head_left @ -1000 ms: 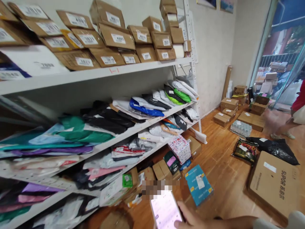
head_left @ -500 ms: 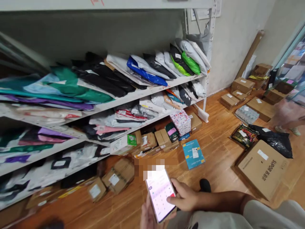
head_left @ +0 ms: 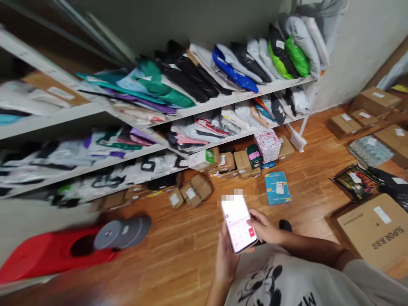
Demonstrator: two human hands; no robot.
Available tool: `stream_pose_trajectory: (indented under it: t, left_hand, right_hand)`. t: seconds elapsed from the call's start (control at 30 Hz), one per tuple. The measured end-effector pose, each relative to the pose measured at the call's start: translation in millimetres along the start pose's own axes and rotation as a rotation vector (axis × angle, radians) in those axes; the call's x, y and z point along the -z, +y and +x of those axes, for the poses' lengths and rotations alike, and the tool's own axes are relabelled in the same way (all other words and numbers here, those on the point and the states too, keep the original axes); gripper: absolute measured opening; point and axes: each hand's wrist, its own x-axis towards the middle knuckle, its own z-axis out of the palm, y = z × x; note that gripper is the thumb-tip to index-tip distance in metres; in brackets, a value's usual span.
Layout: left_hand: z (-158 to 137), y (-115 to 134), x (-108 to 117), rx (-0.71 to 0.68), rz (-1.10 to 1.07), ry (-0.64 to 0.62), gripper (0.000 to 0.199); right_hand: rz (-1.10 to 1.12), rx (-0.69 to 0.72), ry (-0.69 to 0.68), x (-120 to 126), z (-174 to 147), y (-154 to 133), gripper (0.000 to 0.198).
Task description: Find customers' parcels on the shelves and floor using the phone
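1. The phone [head_left: 238,223] is cradled from below in the left hand [head_left: 227,259], its fingers curled shut round the casing; it is held near, above the wooden floor [head_left: 178,255].
2. The right hand [head_left: 264,227] is laid against the phone's right edge, thumb on the lit screen, fingers loosely bent.
3. Keying on an on-screen pad is judged to be in hand; a precise thumb tap is called for next.
4. "SUPOR" is read on the large carton [head_left: 378,231] at right; the labels on the shelf [head_left: 223,102] parcels are too blurred.

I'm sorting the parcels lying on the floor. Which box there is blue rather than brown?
The flat blue box lying on the bare floor just beyond the phone; the other boxes around it are brown cardboard.
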Motion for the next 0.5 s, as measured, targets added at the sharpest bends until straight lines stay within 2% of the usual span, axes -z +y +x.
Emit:
stream_pose_trajectory:
  t: [0.1,0.23,0.4,0.5]
  left_hand:
    - [-3.1,7.7,-3.9,-0.030,-0.060,0.010,0.070]
    - [-8.9,19.7,-9.1,0.017,-0.044,-0.110,0.076]
    - [-9.4,26.0,-17.8,-0.021,0.004,-0.002,0.101]
    - [-8.0,26.5,-21.0,-0.013,-0.017,-0.014,0.104]
  right_hand:
    - [0.107,0.000,0.003,0.7,10.7,-5.5,0.018]
    - [0.108,0.025,-0.021,3.8,14.9,-13.9,0.028]
    - [0.056,0.101,-0.099,8.6,13.1,-17.5,0.039]
    - [0.043,0.105,-0.110,10.9,13.0,-18.2,0.037]
